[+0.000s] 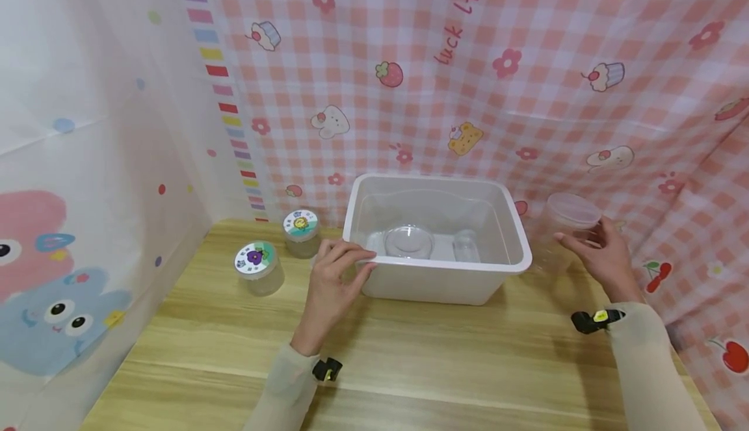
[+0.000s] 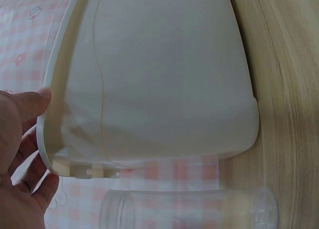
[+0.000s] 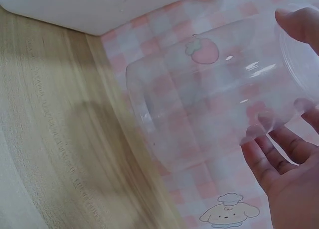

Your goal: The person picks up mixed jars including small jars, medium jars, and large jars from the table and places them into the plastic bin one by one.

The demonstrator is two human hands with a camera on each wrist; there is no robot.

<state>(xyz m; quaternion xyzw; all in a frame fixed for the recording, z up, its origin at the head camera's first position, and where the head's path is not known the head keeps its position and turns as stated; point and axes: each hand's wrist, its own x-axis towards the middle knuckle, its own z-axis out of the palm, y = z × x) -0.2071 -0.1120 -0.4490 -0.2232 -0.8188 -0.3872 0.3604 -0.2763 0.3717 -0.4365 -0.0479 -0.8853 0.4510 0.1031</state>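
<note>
A white plastic bin [image 1: 433, 281] stands on the table, a clear round container [image 1: 409, 241] and a smaller clear container [image 1: 465, 246] inside it. My left hand [image 1: 336, 278] pinches the bin's rim at the front left corner, thumb on the outer side. Right of the bin, my right hand [image 1: 605, 255] holds a tall clear plastic jar [image 3: 199, 89] near its lidded end, thumb on one side and fingers on the other. Another clear jar [image 2: 189, 209] is beside the bin in the left wrist view; my left hand mostly hides it in the head view.
Two clear jars with printed lids, one with a purple flower [image 1: 257, 265] and one with a yellow picture [image 1: 301, 233], stand left of the bin. A pink checked cloth [image 1: 409, 93] hangs right behind the wooden table [image 1: 439, 359]. A pale printed curtain [image 1: 88, 125] hangs at left.
</note>
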